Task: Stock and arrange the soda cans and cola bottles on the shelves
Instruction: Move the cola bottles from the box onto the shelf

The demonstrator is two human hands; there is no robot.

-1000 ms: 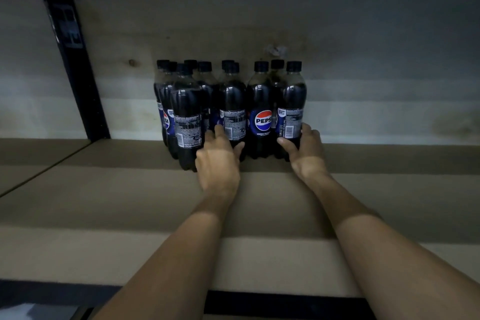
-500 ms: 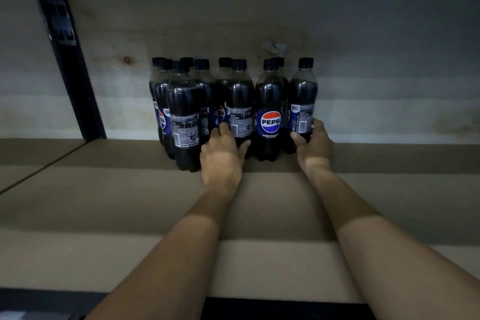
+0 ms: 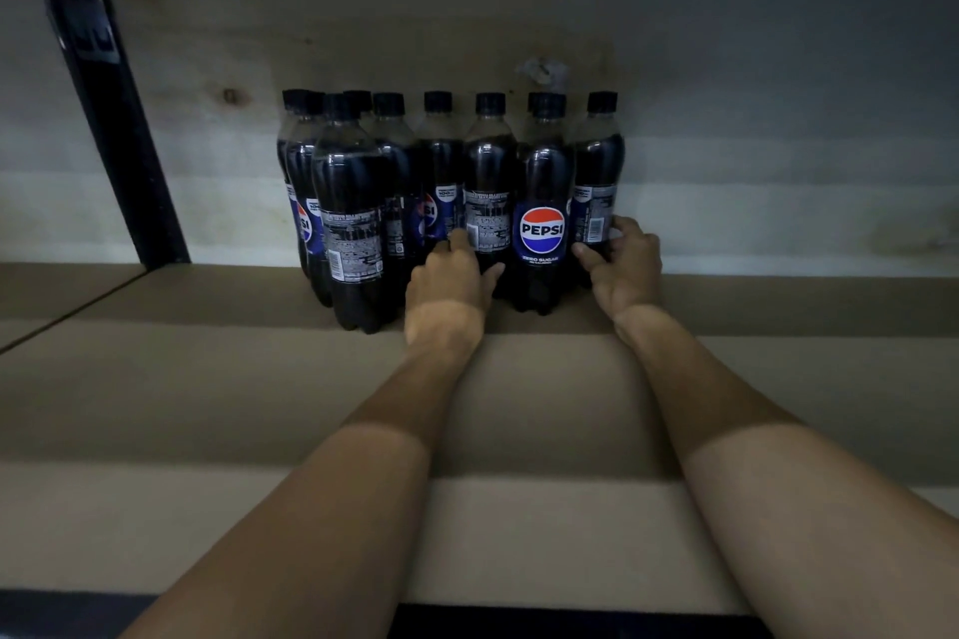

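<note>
Centre frame: a left hand [image 3: 450, 283] curls its fingers and thumb round the base of a cola bottle [image 3: 488, 182]. The right hand [image 3: 628, 267] clasps the rightmost bottle [image 3: 598, 171] of the cluster standing on the shelf [image 3: 207, 379].

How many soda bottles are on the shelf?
10 bottles by their caps: five bunched left, two at the left hand, the logo bottle plus one behind it, one in the right hand. More could hide behind.

Forearms [image 3: 737, 431] bare up to frame edge; left hand [image 3: 446, 285], right hand [image 3: 630, 270] bare too.
</note>
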